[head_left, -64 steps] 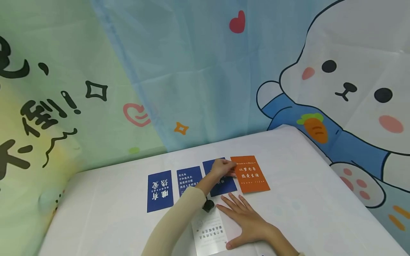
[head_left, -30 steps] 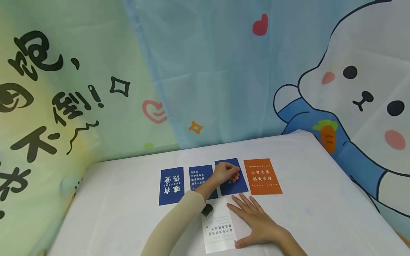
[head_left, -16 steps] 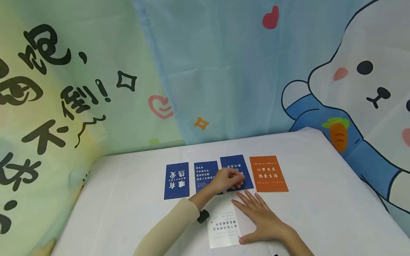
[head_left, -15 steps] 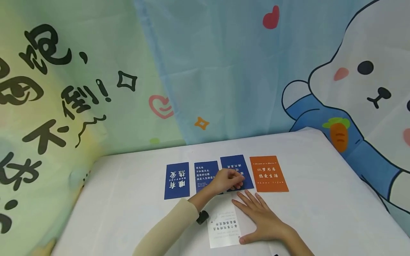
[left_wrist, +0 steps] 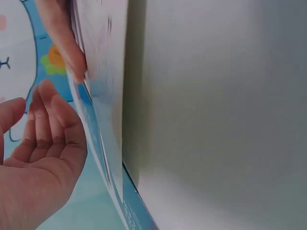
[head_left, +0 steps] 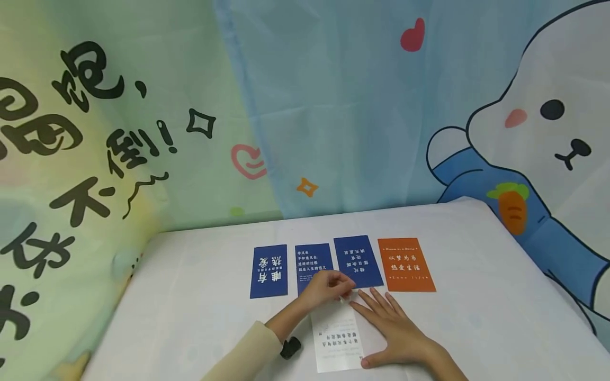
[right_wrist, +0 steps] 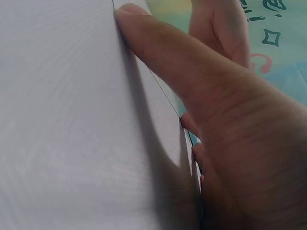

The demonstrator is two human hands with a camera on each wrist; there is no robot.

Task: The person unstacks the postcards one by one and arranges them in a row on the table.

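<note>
A white printed card lies on the table below the row of colored cards. My left hand is over its top edge with bent fingers. In the left wrist view the left hand is cupped, thumb apart from the fingers, with nothing seen between them. My right hand rests with spread fingers beside the card, its thumb at the card's lower right corner. The right wrist view has the thumb of that hand stretched along the white surface. The card's top end is partly hidden under the left hand.
Behind the hands lie three blue cards in a row: a left one, a middle one partly covered by the left hand, and a right one. An orange card ends the row. A printed cloth hangs behind the white table.
The left hand has let go of the orange card, drawn back over the right blue card, and come down to the white card's top edge. The right hand has stayed beside the white card.
</note>
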